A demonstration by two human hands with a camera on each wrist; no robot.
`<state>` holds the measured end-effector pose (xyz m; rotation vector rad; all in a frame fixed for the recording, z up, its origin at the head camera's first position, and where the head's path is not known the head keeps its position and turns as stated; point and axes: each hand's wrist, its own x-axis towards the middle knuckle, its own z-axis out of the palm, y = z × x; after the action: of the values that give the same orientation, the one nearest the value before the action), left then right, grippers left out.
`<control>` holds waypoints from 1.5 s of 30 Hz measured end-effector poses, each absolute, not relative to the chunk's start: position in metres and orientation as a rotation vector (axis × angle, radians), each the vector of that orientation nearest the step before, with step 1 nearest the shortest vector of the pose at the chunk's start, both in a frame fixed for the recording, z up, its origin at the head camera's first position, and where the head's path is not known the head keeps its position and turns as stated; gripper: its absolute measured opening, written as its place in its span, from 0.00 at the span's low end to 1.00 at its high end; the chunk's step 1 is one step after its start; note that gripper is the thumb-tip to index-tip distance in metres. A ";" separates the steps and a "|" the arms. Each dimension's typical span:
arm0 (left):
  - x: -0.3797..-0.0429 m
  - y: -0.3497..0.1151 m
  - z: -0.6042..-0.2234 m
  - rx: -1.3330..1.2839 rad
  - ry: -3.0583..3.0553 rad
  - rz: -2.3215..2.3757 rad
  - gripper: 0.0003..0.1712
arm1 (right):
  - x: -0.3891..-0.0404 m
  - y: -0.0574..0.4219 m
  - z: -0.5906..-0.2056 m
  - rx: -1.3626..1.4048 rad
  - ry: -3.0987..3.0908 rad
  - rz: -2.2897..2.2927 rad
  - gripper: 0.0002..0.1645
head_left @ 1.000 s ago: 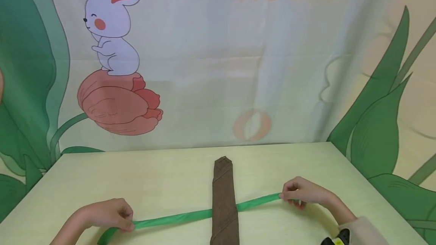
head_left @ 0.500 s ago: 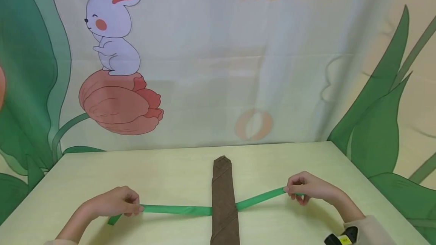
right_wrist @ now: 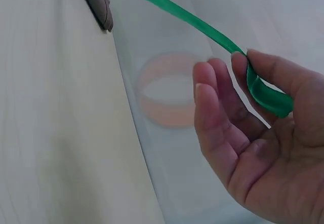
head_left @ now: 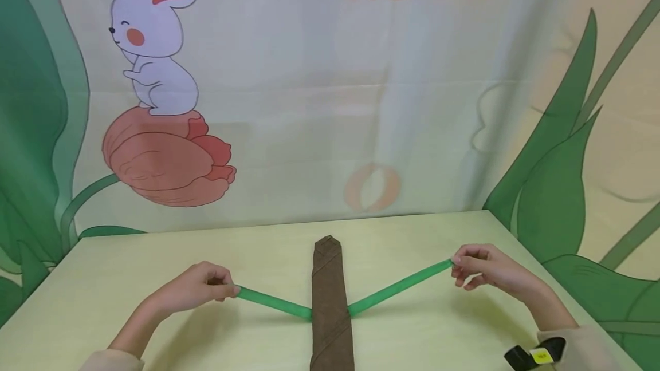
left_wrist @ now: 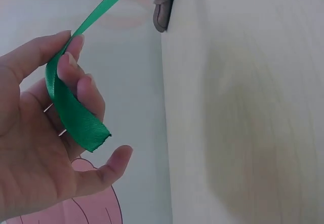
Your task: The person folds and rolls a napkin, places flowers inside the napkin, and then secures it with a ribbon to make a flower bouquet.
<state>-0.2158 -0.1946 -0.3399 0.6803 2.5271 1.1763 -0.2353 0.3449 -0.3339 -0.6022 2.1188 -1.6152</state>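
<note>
A green ribbon (head_left: 402, 287) passes beneath a long brown folded cloth roll (head_left: 330, 302) that lies on the table. My left hand (head_left: 193, 291) pinches one side of the ribbon between thumb and fingertip, above the table; in the left wrist view the cut end (left_wrist: 83, 122) curls down inside the palm. On the other side my right hand (head_left: 495, 271) pinches the ribbon too, its short tail (right_wrist: 273, 100) lying against the hand in the right wrist view. Both sides slope up from the roll, the right one higher. The ribbon's stretch under the roll is hidden.
The pale table (head_left: 247, 251) carries the roll and both hands' shadows. Behind it hangs a printed cloth backdrop (head_left: 289, 130) with a rabbit and leaves. A black device with a yellow label (head_left: 541, 355) sits at the right wrist.
Both hands have risen with the ribbon ends, the left also moving inward and the right outward. The ribbon sides have tilted upward from the roll, which stays in place.
</note>
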 end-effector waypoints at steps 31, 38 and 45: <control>-0.221 -0.191 -0.328 0.639 2.639 1.166 0.12 | -0.238 0.342 -0.331 -0.580 2.097 -1.676 0.12; -0.219 -0.200 -0.332 0.615 2.640 1.146 0.15 | -0.240 0.339 -0.338 -0.576 2.093 -1.645 0.11; -0.218 -0.207 -0.329 0.598 2.644 1.155 0.13 | -0.242 0.329 -0.339 -0.575 2.145 -1.620 0.10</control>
<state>-0.2178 -0.2065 -0.3289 0.5977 2.6441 1.1549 -0.2423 0.3292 -0.3394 -0.5746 2.1449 -1.6196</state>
